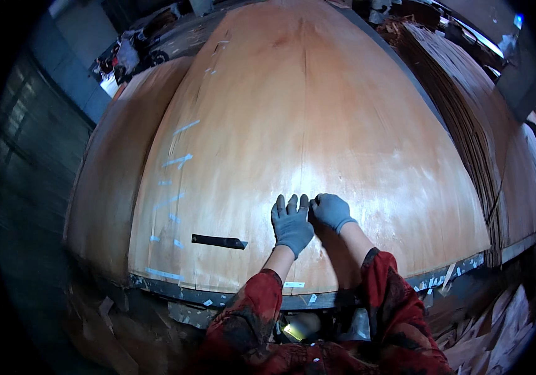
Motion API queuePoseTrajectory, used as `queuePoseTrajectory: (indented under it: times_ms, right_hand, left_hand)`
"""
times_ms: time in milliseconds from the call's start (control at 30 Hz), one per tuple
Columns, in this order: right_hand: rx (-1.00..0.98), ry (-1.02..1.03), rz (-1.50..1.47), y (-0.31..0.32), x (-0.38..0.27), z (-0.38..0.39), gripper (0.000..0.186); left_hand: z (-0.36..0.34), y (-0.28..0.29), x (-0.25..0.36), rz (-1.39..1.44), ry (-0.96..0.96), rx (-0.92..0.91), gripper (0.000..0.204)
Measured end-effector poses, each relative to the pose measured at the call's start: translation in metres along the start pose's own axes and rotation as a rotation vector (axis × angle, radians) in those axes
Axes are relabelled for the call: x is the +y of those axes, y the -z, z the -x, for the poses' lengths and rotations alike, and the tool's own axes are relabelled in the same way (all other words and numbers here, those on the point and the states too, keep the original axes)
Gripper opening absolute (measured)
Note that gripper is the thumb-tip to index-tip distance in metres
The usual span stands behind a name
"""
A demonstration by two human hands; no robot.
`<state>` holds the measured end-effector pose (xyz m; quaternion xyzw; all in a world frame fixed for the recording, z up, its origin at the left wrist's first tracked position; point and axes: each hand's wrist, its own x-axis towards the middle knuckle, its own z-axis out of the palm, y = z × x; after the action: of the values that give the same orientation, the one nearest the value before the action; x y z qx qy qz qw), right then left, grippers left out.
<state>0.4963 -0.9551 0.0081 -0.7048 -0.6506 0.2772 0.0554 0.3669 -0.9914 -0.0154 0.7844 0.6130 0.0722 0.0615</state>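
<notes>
A large sheet of wood veneer covers the work table. My left hand, in a grey glove, lies on it with the fingers stretched out. Right beside it, my right hand, gloved too, has its fingers curled down at the sheet; whatever they hold is hidden. Both hands are by a thin lengthwise line in the wood. To the left of my left hand lies a black knife-like tool. A short strip of pale tape sticks near the front edge, below my left hand.
Pale tape pieces run along the sheet's left side. Another veneer sheet adjoins on the left. At the right stands a stack of veneer. The dark table edge bears tape scraps; veneer scraps lie below.
</notes>
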Motion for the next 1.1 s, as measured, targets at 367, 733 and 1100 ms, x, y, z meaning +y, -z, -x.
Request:
queuePoseTrajectory:
  times_ms: [367,733,1100]
  right_hand:
    - [0.242,-0.096,-0.968,-0.004,0.068,0.153,0.025]
    - [1.094,-1.056,-0.854,-0.055,0.287,0.617,0.024]
    - [1.158,-1.319,-1.478,-0.159,0.358,0.669,0.02]
  left_hand:
    - [-0.005,-0.002,-0.01,-0.189,0.004,-0.155,0.072]
    - [-0.024,-0.023,-0.015,-0.207,-0.208,-0.17,0.072]
    - [0.005,-0.026,0.248,0.242,-0.624,-0.042,0.05]
